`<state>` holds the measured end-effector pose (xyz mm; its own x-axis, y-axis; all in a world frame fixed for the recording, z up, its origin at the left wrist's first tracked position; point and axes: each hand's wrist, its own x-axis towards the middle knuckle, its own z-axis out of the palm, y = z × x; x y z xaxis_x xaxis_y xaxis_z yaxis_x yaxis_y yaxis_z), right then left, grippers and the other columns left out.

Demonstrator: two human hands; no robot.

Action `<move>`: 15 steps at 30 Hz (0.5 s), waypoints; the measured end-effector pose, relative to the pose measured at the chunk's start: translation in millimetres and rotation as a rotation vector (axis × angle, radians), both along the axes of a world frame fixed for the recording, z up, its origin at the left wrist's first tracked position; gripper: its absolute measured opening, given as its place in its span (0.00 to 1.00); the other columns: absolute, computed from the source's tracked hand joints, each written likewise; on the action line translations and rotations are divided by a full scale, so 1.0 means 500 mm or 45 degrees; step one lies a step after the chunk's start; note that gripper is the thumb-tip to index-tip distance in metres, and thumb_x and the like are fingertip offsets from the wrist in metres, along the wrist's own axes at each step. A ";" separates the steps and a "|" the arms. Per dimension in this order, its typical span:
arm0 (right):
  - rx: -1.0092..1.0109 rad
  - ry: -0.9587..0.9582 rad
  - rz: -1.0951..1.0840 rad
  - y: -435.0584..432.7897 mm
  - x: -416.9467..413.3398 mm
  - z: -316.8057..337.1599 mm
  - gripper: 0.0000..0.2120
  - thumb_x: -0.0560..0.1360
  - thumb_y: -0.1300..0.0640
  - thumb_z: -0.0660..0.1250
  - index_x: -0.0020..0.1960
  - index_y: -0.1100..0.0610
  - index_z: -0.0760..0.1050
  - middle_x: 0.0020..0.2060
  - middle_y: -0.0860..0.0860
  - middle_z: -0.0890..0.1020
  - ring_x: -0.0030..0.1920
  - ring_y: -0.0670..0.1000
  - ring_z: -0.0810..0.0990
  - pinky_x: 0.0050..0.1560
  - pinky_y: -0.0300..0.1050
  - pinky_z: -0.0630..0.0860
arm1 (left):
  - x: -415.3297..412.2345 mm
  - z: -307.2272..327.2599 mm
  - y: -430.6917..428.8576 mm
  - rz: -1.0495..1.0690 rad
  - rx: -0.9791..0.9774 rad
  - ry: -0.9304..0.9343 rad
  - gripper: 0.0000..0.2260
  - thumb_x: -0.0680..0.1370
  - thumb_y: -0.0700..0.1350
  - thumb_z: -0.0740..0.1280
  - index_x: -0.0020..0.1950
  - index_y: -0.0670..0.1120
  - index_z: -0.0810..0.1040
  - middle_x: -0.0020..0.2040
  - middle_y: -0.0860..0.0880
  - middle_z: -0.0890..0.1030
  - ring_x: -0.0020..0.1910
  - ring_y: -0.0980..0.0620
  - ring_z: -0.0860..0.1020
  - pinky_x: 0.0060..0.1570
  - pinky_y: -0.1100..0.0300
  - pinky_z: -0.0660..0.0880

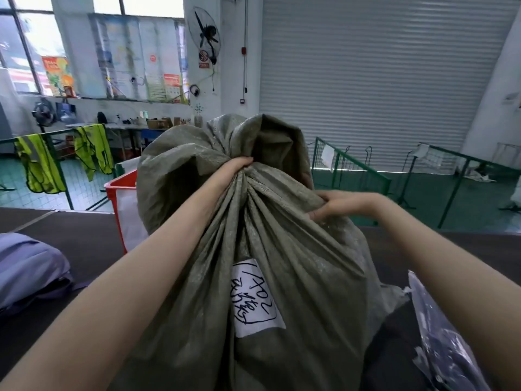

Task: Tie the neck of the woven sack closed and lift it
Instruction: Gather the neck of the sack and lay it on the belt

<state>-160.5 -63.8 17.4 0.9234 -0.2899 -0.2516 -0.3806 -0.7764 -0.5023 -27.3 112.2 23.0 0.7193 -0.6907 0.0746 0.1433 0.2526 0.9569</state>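
A large grey-green woven sack [296,263] stands upright right in front of me on a dark surface, with a white hand-written label [255,299] on its front. Its neck [248,179] is gathered into a bunch, and the loose top flares open above it. My left hand [236,166] is clenched around the gathered neck from the left. My right hand [335,206] pinches a fold of the sack's fabric on the right shoulder, just below the neck. No string or tie is visible.
A dark table surface [70,235] carries a purple bag [28,266] at the left and a dark plastic-wrapped parcel [439,334] at the right. Behind the sack are a red-framed bin [118,198], green railings [352,167] with yellow vests [39,165] and a shutter door [380,74].
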 end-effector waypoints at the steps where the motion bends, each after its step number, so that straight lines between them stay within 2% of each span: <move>1: 0.033 0.023 -0.006 -0.003 0.003 -0.019 0.43 0.66 0.40 0.69 0.74 0.53 0.56 0.72 0.52 0.66 0.69 0.53 0.68 0.72 0.52 0.63 | 0.002 0.006 0.001 -0.017 0.033 -0.024 0.13 0.79 0.43 0.58 0.36 0.43 0.74 0.20 0.52 0.79 0.19 0.58 0.77 0.23 0.71 0.73; 3: 0.111 -0.008 0.014 0.013 0.010 -0.042 0.34 0.72 0.46 0.65 0.73 0.52 0.57 0.71 0.52 0.67 0.69 0.53 0.68 0.72 0.53 0.63 | 0.004 0.020 0.004 -0.031 0.079 -0.078 0.13 0.79 0.44 0.58 0.36 0.43 0.74 0.20 0.52 0.79 0.19 0.58 0.77 0.23 0.71 0.73; 5: 0.150 -0.061 0.017 0.032 0.021 -0.044 0.29 0.74 0.46 0.64 0.72 0.50 0.60 0.70 0.51 0.69 0.67 0.52 0.69 0.70 0.53 0.64 | 0.013 0.038 0.009 -0.010 0.141 -0.122 0.13 0.80 0.43 0.58 0.36 0.43 0.73 0.19 0.52 0.78 0.19 0.58 0.77 0.22 0.72 0.73; 9: 0.278 -0.044 0.025 0.065 0.035 -0.044 0.36 0.65 0.36 0.68 0.69 0.50 0.67 0.64 0.50 0.76 0.62 0.52 0.76 0.67 0.53 0.70 | 0.035 0.074 0.022 0.062 0.449 -0.315 0.12 0.79 0.47 0.59 0.38 0.44 0.74 0.20 0.52 0.79 0.19 0.57 0.77 0.28 0.68 0.73; 12: 0.365 0.011 -0.002 0.093 0.043 -0.063 0.39 0.58 0.32 0.71 0.60 0.56 0.76 0.54 0.51 0.81 0.54 0.52 0.81 0.59 0.49 0.76 | 0.036 0.097 0.027 0.019 0.744 -0.489 0.12 0.78 0.50 0.60 0.40 0.45 0.75 0.31 0.47 0.81 0.30 0.52 0.78 0.34 0.64 0.73; 15: 0.463 -0.111 -0.012 0.124 0.046 -0.097 0.19 0.67 0.39 0.68 0.47 0.53 0.79 0.45 0.47 0.81 0.46 0.46 0.79 0.49 0.40 0.74 | 0.032 0.106 0.020 0.011 0.937 -0.632 0.11 0.77 0.52 0.62 0.40 0.46 0.76 0.38 0.47 0.79 0.36 0.51 0.77 0.39 0.61 0.72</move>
<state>-137.5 -2.0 -31.1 0.9436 -0.2046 -0.2602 -0.3305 -0.5378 -0.7756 -11.2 122.3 75.8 0.7272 -0.6816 -0.0814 -0.3306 -0.4517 0.8286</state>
